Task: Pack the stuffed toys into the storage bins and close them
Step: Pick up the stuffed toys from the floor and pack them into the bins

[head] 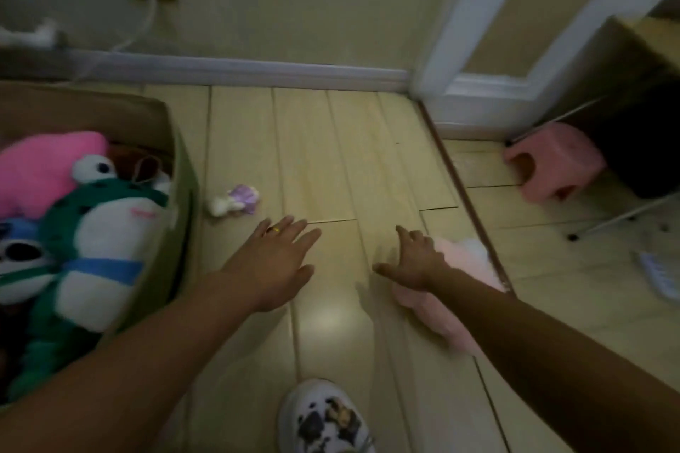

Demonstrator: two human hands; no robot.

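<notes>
We see both arms stretched out low over the wooden floor (pixel 312 158). Our left hand (pixel 274 261) is flat, with its fingers straight and spread, and it holds nothing. It has a gold ring (pixel 275 230) on one finger. Our right hand (pixel 414 259) has its first finger and thumb sticking out. Its other fingers bend down onto a pale pink soft toy (pixel 456 268) that lies on the floor under the hand and wrist. We cannot tell if those fingers have really got hold of it.

Just past the left hand's fingertips, a little to its left, lies a small purple and white toy (pixel 237 200) on the floor. Further left of that hand stands a green bin (pixel 180 188), open on top. Inside it we see a green frog toy (pixel 99 232), a bright pink toy (pixel 40 169) and a blue toy (pixel 18 246).

Far off to the right of the right hand is a pink stool (pixel 552 162). Below and between our hands is a white shoe (pixel 325 416) with dark spots.
</notes>
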